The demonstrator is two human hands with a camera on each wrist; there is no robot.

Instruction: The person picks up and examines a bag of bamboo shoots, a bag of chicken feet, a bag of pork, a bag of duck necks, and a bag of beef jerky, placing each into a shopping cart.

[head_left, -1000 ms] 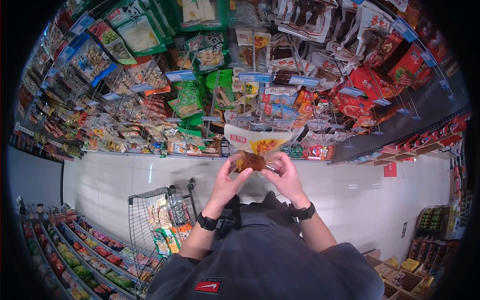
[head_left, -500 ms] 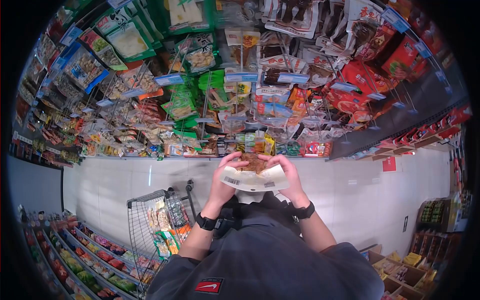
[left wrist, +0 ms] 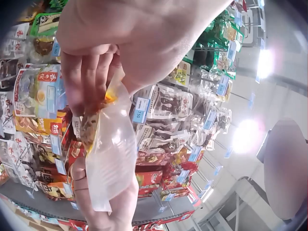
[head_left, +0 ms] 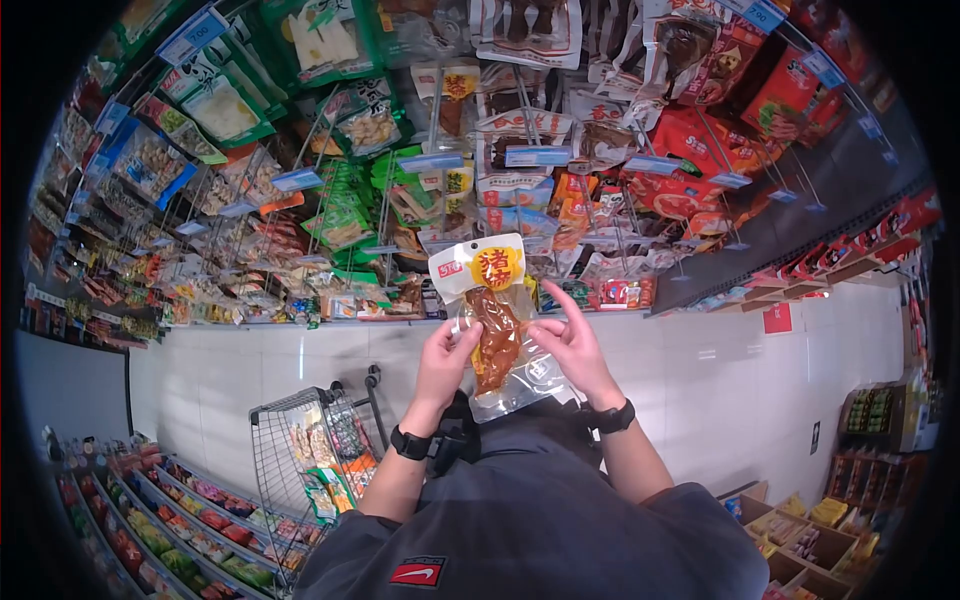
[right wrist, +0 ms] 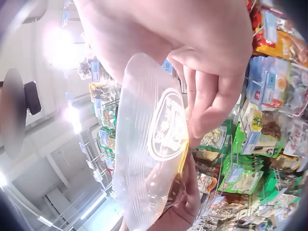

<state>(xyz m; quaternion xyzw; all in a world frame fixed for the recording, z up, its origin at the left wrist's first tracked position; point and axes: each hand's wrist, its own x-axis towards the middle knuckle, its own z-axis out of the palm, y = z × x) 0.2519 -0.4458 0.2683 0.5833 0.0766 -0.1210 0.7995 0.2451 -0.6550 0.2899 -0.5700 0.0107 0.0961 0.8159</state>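
A vacuum-packed pack of brown meat (head_left: pixel 497 340), with a white top and a yellow label, is held up in front of the body, label side toward the head camera. My left hand (head_left: pixel 443 362) grips its left edge, thumb over the front. At the right edge, my right hand (head_left: pixel 582 362) pinches the clear film, its index finger stretched upward. Seen from the left wrist, the pack's pale film (left wrist: pixel 113 149) hangs below the curled left fingers (left wrist: pixel 89 79). The right wrist view shows the clear film (right wrist: pixel 144 144) with a white printed oval beside the right fingers (right wrist: pixel 211 98).
Hooks full of hanging snack packs (head_left: pixel 340 215) with blue price tags (head_left: pixel 540 156) face me. A wire shopping cart (head_left: pixel 262 440) holding several packs stands at my left. Behind it runs a sloped shelf of colourful packets (head_left: pixel 190 510). Wooden bins (head_left: pixel 790 530) stand at the right.
The pack has been turned from showing its white barcoded back to showing its front, now upright between both hands. The view has shifted slightly, so the shelf sits further left.
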